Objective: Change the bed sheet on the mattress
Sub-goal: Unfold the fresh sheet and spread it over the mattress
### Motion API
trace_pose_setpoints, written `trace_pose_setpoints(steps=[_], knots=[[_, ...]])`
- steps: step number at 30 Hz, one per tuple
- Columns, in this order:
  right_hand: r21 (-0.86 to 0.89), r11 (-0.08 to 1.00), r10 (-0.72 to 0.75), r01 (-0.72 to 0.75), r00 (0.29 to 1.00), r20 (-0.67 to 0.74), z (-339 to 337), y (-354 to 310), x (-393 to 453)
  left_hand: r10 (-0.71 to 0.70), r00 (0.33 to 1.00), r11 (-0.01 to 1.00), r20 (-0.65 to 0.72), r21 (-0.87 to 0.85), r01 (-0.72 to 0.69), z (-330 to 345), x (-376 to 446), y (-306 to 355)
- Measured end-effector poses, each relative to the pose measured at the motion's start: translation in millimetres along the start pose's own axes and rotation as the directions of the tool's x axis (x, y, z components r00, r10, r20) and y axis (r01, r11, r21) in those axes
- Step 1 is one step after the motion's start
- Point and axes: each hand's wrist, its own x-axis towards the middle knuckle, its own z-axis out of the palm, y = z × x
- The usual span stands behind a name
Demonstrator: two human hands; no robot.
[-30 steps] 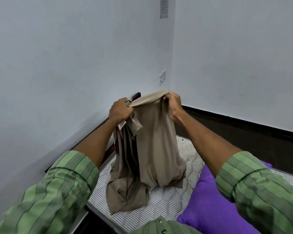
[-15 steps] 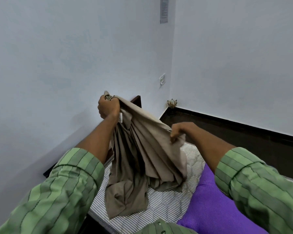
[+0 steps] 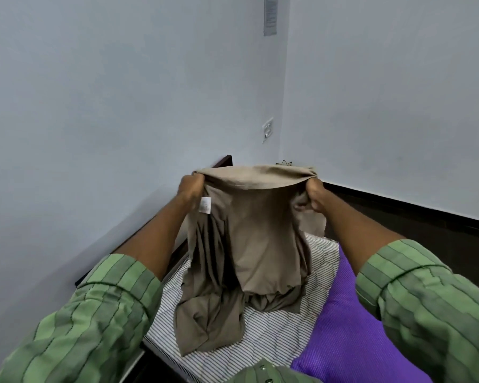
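Note:
A beige bed sheet hangs bunched between my hands above the mattress, its lower folds piled on the surface. My left hand grips the sheet's upper edge on the left, just above a small white label. At the right end of that same edge, my right hand grips the cloth at about the same height. The edge is stretched taut between them. The mattress has a white cover with thin dark stripes and sits in a dark bed frame against the wall.
A purple pillow lies on the mattress at the right. Pale blue walls meet in a corner behind, with a switch plate on the left wall. The dark floor lies to the right. A small ornament peeks above the sheet.
My right hand has risen from low beside the mattress to the level of my left hand. The sheet's top edge is now pulled wide and taut between both hands.

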Motion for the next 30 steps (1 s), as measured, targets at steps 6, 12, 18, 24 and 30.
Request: trace_pose_setpoints(steps=[6, 12, 18, 24, 30], knots=[[0.001, 0.974, -0.225, 0.225, 0.974, -0.008, 42.4, 18.0, 14.5, -0.201, 0.764, 0.959, 0.614, 0.284, 0.024, 25.4, -21.0, -21.2], [-0.247, 0.917, -0.246, 0.313, 0.932, 0.266, 78.2, 73.5, 52.6, -0.313, 0.829, 0.95, 0.463, 0.15, 0.275, 43.0, -28.2, -89.2], [-0.459, 0.84, -0.148, 0.288, 0.937, 0.317, 115.6, 102.1, 58.2, -0.491, 0.769, 0.87, 0.41, 0.194, 0.452, 26.8, -13.8, -171.3], [-0.435, 0.888, -0.058, 0.146, 0.976, 0.209, 199.9, 87.8, 126.3, -0.395, 0.88, 0.919, 0.263, 0.094, 0.384, 14.6, 74.2, -200.0], [-0.523, 0.84, -0.127, 0.144, 0.99, 0.068, 282.4, 40.7, 213.7, -0.161, 0.97, 0.913, 0.184, 0.401, 0.075, 15.9, 174.7, -203.0]])
